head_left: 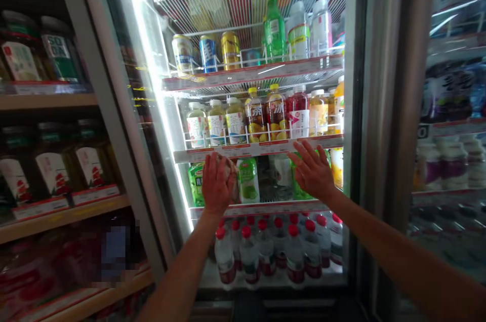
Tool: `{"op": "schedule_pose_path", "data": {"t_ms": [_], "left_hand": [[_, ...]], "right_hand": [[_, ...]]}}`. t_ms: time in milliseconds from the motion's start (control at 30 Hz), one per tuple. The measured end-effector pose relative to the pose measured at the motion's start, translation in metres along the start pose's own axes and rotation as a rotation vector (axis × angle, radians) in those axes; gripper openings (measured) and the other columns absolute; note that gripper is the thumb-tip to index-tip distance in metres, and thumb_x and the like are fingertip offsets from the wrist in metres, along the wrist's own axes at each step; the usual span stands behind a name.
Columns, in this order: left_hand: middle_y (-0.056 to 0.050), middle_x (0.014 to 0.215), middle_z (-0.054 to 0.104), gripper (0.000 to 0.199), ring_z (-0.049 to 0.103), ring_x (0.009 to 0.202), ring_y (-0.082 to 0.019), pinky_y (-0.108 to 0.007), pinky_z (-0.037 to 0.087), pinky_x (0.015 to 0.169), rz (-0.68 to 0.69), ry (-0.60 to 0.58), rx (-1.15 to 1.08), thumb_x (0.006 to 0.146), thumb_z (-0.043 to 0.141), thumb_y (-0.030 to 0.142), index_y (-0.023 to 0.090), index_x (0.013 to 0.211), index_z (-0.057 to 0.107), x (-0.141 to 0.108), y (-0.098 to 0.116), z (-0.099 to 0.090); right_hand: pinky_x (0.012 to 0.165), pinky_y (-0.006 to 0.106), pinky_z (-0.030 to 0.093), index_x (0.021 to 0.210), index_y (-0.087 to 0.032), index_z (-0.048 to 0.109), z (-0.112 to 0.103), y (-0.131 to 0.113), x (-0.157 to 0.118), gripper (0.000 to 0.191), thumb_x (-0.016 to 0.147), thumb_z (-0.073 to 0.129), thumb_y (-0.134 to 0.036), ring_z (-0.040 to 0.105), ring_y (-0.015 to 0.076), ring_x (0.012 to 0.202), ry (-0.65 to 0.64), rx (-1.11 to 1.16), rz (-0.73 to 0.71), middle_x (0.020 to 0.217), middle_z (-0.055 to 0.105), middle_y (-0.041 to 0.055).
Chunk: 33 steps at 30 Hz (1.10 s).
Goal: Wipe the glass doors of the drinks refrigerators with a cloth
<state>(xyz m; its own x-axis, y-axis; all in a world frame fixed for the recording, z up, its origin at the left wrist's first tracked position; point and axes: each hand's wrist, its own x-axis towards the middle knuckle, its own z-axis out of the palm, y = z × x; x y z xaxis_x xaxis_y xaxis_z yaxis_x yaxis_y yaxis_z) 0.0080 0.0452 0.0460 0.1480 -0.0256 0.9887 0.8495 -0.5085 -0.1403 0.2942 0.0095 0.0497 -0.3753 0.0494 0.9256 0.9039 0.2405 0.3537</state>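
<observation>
My left hand [217, 184] is raised to the front strip [243, 150] of a shelf inside a lit drinks fridge. Under its fingers is a crumpled, pale pinkish cloth [231, 172], partly hidden by the hand. Further right, my right hand [313, 172] reaches up to the same strip with its fingers spread and nothing visible in it. Between the hands, on the shelf below, stands a large green-labelled bottle [248, 180]. Just above the strip is a row of drinks, among them a tea bottle with a yellow cap [276, 112] and a red drink bottle [298, 112].
Several red-capped water bottles [265, 246] fill the fridge floor. Higher up are cans [208, 52] and a green bottle [274, 28] on a wire shelf. Wooden shelves [64, 218] with dark bottles stand at left; a metal door frame [398, 109] rises at right.
</observation>
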Motion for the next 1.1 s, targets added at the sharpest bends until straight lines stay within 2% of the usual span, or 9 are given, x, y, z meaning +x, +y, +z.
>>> {"op": "schedule_pose_path", "data": {"t_ms": [167,400,467,600,700,800,900,1000,1100], "left_hand": [[-0.016,0.147,0.029,0.041,0.024,0.137,-0.027,-0.046,0.025,0.112,-0.302,0.165,0.079,0.088,0.043,0.026,0.015,0.127,0.048,-0.002,-0.053,-0.018],[-0.013,0.144,0.035,0.041,0.022,0.138,-0.026,-0.047,0.028,0.110,-0.032,0.057,-0.085,0.087,0.044,0.021,0.018,0.128,0.047,0.018,0.027,0.014],[-0.014,0.145,0.034,0.045,0.021,0.139,-0.028,-0.048,0.029,0.110,0.026,0.008,-0.087,0.085,0.049,0.024,0.017,0.130,0.045,0.020,0.036,0.015],[-0.013,0.147,0.031,0.050,0.020,0.139,-0.027,-0.044,0.029,0.110,0.040,0.005,-0.045,0.085,0.051,0.026,0.018,0.133,0.041,0.019,-0.003,0.001],[-0.014,0.148,0.027,0.049,0.020,0.139,-0.026,-0.044,0.025,0.112,-0.171,0.114,0.017,0.088,0.046,0.026,0.016,0.135,0.040,0.019,-0.045,-0.010],[-0.014,0.148,0.027,0.046,0.021,0.139,-0.026,-0.047,0.022,0.113,-0.286,0.223,0.056,0.089,0.042,0.026,0.017,0.135,0.040,0.023,-0.052,-0.008],[-0.012,0.148,0.028,0.047,0.018,0.140,-0.025,-0.048,0.023,0.112,-0.139,0.158,-0.001,0.089,0.042,0.023,0.018,0.136,0.037,0.027,-0.014,0.006],[-0.012,0.144,0.036,0.050,0.020,0.139,-0.024,-0.044,0.031,0.110,0.199,-0.018,-0.077,0.087,0.046,0.018,0.019,0.136,0.037,0.028,0.024,0.017],[-0.011,0.141,0.041,0.053,0.024,0.138,-0.024,-0.041,0.035,0.108,0.388,-0.096,-0.082,0.085,0.049,0.017,0.020,0.136,0.037,0.029,0.014,0.012]], "right_hand": [[0.115,0.046,0.016,0.128,-0.020,0.047,0.001,-0.001,0.001,0.048,0.080,0.046,-0.017,0.020,0.0205,0.140,0.025,0.004,-0.003,0.147,0.034,0.0065],[0.115,0.045,0.016,0.129,-0.021,0.045,0.001,-0.001,0.001,0.050,0.080,0.046,-0.017,0.021,0.0205,0.140,0.024,-0.009,-0.001,0.147,0.035,0.0065],[0.115,0.045,0.016,0.130,-0.022,0.045,0.001,-0.001,0.001,0.050,0.080,0.046,-0.018,0.021,0.0203,0.140,0.020,-0.009,0.000,0.147,0.035,0.0059],[0.114,0.045,0.016,0.126,-0.020,0.048,0.001,0.000,0.000,0.046,0.080,0.047,-0.018,0.022,0.0209,0.140,0.014,-0.019,-0.004,0.145,0.039,0.0075],[0.114,0.046,0.017,0.123,-0.019,0.050,0.001,-0.001,0.001,0.043,0.080,0.047,-0.018,0.022,0.0215,0.140,0.006,-0.033,-0.003,0.142,0.042,0.0084],[0.114,0.046,0.018,0.123,-0.020,0.050,0.001,-0.001,0.001,0.043,0.081,0.046,-0.018,0.021,0.0211,0.140,0.000,-0.037,0.005,0.143,0.042,0.0078],[0.114,0.046,0.017,0.126,-0.021,0.047,0.002,-0.001,0.000,0.046,0.081,0.045,-0.019,0.019,0.0203,0.140,-0.005,-0.025,0.012,0.145,0.038,0.0064],[0.114,0.046,0.016,0.130,-0.022,0.044,0.002,0.000,0.000,0.049,0.080,0.045,-0.019,0.020,0.0205,0.140,-0.003,-0.009,0.007,0.147,0.035,0.0061],[0.114,0.047,0.017,0.127,-0.020,0.046,0.001,0.000,0.000,0.047,0.080,0.046,-0.018,0.022,0.0216,0.140,0.008,-0.011,-0.002,0.145,0.038,0.0078]]}}
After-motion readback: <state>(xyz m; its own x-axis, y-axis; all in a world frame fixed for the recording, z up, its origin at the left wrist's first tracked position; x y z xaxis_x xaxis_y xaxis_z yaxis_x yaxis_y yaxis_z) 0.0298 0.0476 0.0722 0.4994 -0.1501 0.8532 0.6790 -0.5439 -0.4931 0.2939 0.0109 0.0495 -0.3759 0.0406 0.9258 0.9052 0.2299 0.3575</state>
